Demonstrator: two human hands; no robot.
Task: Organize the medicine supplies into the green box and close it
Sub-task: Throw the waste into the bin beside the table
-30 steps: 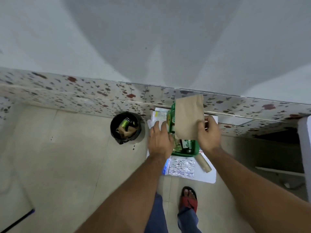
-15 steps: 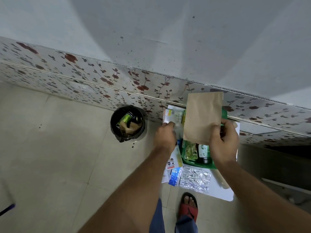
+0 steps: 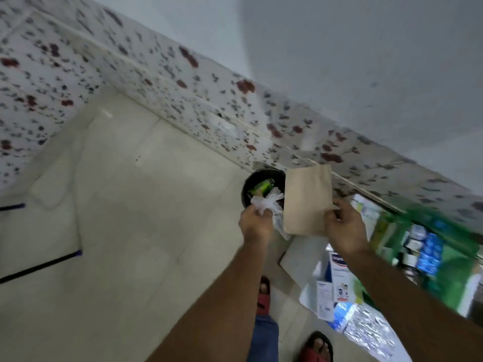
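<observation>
Nearest, the right hand [image 3: 344,226] pinches the lower corner of a flat brown paper bag [image 3: 305,201]; the left hand [image 3: 255,221] clenches a crumpled clear plastic wrapper [image 3: 267,202] above the round black bin [image 3: 261,182]. Better to release the wrapper squarely over the bin's mouth, then carry the bag to the open green plastic box [image 3: 444,259] at far right. Half a second ago the left hand was empty beside the box.

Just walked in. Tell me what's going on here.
A person stands over a black bin by the wall. The left hand holds crumpled clear plastic at the bin's edge, in a closed grip. The right hand pinches a flat brown paper bag upright beside it. The green box sits open off to the right with supplies inside, and blister packs lie on the floor.
</observation>
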